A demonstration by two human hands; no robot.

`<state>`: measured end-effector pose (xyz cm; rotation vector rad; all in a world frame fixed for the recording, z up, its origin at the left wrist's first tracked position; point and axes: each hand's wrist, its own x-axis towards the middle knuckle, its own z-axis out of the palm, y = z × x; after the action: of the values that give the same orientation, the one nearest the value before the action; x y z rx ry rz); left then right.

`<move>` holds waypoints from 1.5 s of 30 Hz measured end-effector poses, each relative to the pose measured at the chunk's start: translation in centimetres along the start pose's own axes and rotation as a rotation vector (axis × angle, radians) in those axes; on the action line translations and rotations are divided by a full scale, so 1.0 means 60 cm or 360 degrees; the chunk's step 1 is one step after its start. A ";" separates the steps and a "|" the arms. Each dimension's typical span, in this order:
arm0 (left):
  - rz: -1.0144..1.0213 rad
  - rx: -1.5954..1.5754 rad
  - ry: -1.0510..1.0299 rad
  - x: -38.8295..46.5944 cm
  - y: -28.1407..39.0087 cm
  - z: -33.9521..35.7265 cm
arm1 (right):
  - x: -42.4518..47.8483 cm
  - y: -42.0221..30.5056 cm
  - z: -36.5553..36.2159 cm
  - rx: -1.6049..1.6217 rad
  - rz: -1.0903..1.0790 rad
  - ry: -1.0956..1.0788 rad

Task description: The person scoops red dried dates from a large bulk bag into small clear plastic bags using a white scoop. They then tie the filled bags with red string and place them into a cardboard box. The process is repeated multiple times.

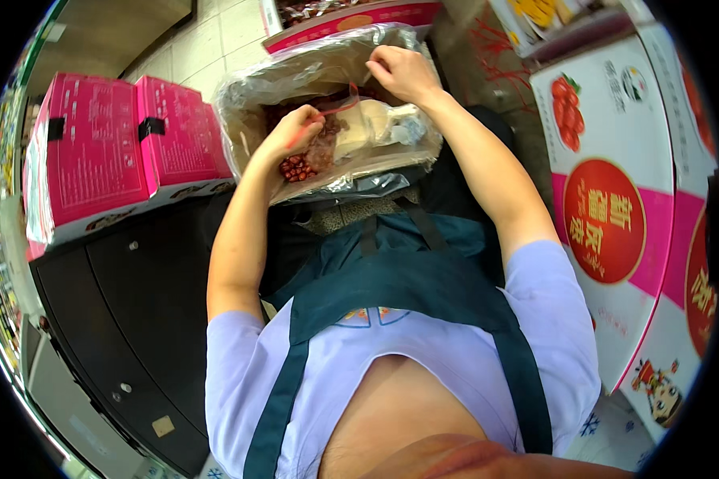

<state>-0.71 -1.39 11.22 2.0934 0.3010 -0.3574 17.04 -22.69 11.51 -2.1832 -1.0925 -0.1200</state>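
My left hand [299, 129] grips a thin red strip [340, 109], which looks like the edge of a clear plastic bag [326, 143]. Both are over a carton [287, 190] lined with clear plastic film [263, 84]. Dark red dates [298, 168] lie in the carton beneath my left hand. A pale cream-coloured object [355, 129], partly under clear plastic, is right of them; its kind is unclear. Over the carton's far right part, my right hand [404, 72] has curled fingers. Whether it pinches anything cannot be seen.
Two pink cartons [96, 138] stand on a black cabinet [132, 287] at left. Tall white-and-pink date cartons [605, 335] are stacked at right. Beyond the lined carton is an open carton [347, 27] of wrapped goods. Red strings [497, 54] hang at upper right.
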 end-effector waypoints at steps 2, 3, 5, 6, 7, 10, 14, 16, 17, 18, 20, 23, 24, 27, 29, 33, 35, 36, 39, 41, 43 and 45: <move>-0.0199 0.0674 0.0387 0.025 -0.022 0.017 | 0.016 -0.015 0.011 0.0076 -0.0045 0.0150; -0.0158 0.0577 0.0553 0.029 -0.026 0.024 | 0.022 -0.025 0.018 0.0119 -0.0153 0.0238; -0.0193 0.0533 0.0627 0.039 -0.021 0.033 | 0.034 -0.052 0.034 0.0235 -0.0331 0.0333; -0.0243 0.0533 0.0614 0.042 -0.015 0.036 | 0.042 -0.067 0.047 0.0336 -0.0512 0.0380; -0.0272 0.0539 0.0630 0.042 -0.010 0.038 | 0.039 -0.083 0.058 0.0478 -0.0560 0.0266; -0.0150 0.0523 0.0701 0.038 -0.007 0.035 | 0.021 -0.117 0.093 0.0542 -0.0845 -0.0085; -0.0161 0.0456 0.0919 0.040 -0.022 0.018 | 0.003 -0.105 0.130 0.0567 -0.0179 -0.0867; -0.0105 0.0462 0.0920 0.038 -0.021 0.022 | 0.005 -0.082 0.140 0.0391 0.0156 -0.1209; -0.0086 0.0457 0.0907 0.033 -0.016 0.028 | 0.000 -0.078 0.149 0.0696 0.0373 -0.1195; -0.0078 0.0546 0.0848 0.027 -0.008 0.040 | -0.006 -0.079 0.160 0.0960 0.0653 -0.1166; 0.0001 0.0660 0.0716 0.008 0.017 0.079 | -0.011 -0.072 0.170 0.1543 0.1285 -0.1173; 0.0486 0.0498 0.0681 -0.027 0.047 0.136 | -0.035 -0.066 0.167 0.2334 0.1587 -0.0928; 0.0706 0.0416 0.0622 -0.033 0.054 0.150 | -0.032 -0.068 0.177 0.2395 0.1774 -0.1036; 0.1305 0.0315 0.0418 -0.048 0.069 0.175 | -0.062 -0.086 0.192 0.2156 0.2081 -0.1099; 0.1469 0.0197 0.0506 -0.059 0.077 0.176 | -0.070 -0.089 0.196 0.1858 0.1685 -0.1051; 0.1374 0.0242 0.0622 -0.076 0.086 0.138 | -0.065 -0.079 0.192 0.0899 0.0721 -0.0917; 0.1430 0.0147 0.1033 -0.064 0.089 0.106 | -0.074 -0.072 0.182 0.1145 0.0801 -0.1053; 0.1380 -0.0004 0.1054 -0.060 0.091 0.093 | -0.070 -0.066 0.184 0.1156 0.0811 -0.1146; 0.1282 -0.0107 0.0979 -0.052 0.096 0.083 | -0.075 -0.060 0.207 0.0200 0.0117 -0.1413; 0.1232 -0.0073 0.0749 -0.052 0.101 0.105 | -0.083 -0.055 0.232 -0.0170 -0.0129 -0.1526; 0.1110 0.0031 0.0531 -0.057 0.101 0.135 | -0.090 -0.050 0.256 -0.0416 -0.0278 -0.1646; 0.1005 0.0134 0.0501 -0.056 0.095 0.160 | -0.097 -0.041 0.269 -0.0537 -0.0363 -0.1715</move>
<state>-3.10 -12.76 12.11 2.1971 -0.2035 0.3420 8.09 -15.69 -1.61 -2.4177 -2.0004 0.9359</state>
